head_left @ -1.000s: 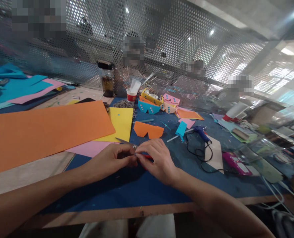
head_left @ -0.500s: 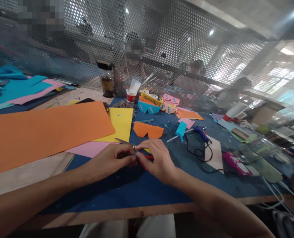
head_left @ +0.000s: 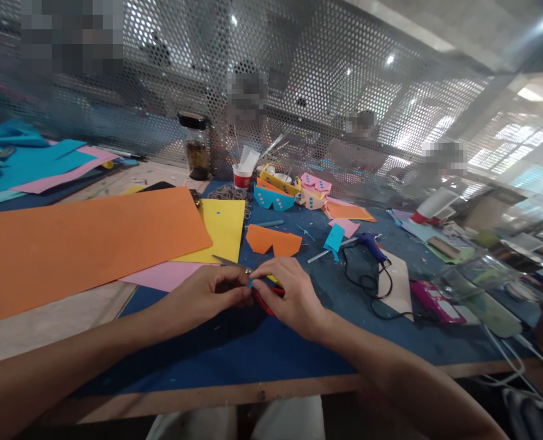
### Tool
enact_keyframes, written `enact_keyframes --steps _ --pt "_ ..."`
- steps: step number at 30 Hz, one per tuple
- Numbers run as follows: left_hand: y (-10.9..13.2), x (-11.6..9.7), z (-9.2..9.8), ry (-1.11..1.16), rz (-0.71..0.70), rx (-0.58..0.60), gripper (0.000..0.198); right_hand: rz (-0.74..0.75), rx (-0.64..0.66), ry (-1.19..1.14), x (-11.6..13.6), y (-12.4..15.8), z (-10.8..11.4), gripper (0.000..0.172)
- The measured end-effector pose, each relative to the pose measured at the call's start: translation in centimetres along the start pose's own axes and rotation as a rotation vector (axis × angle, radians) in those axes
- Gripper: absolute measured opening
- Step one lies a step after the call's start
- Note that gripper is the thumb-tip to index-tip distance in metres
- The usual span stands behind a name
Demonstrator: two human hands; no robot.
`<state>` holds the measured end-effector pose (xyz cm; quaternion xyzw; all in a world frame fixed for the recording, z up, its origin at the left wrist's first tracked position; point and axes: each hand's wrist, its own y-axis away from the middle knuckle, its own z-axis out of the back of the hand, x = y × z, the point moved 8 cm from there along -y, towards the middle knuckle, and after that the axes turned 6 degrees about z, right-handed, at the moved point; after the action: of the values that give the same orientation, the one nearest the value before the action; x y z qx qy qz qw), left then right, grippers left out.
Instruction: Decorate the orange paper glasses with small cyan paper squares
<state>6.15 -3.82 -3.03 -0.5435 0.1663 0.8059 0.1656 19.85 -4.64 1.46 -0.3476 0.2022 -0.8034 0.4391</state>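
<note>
On the mat (head_left: pixel 253 357), we pinch a blue scrap (head_left: pixel 250 283) between the fingertips of left hand (head_left: pixel 207 298) and right hand (head_left: pixel 294 302), over scissors (head_left: pixel 228 261) pointing to ten o'clock; a light, steady grip seems best.

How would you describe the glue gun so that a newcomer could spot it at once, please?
On the dark blue mat, look beyond and right of the right hand. The glue gun lies there: the only blue plastic tool, trailing a looped black cord among paper scraps.
</note>
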Motion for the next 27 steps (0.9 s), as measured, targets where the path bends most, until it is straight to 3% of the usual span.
enact_keyframes --steps 27 --pt "-0.03 -0.3 0.06 0.093 0.008 -0.004 0.022 -0.072 -0.028 -0.073 -0.48 0.0 -0.07 0.004"
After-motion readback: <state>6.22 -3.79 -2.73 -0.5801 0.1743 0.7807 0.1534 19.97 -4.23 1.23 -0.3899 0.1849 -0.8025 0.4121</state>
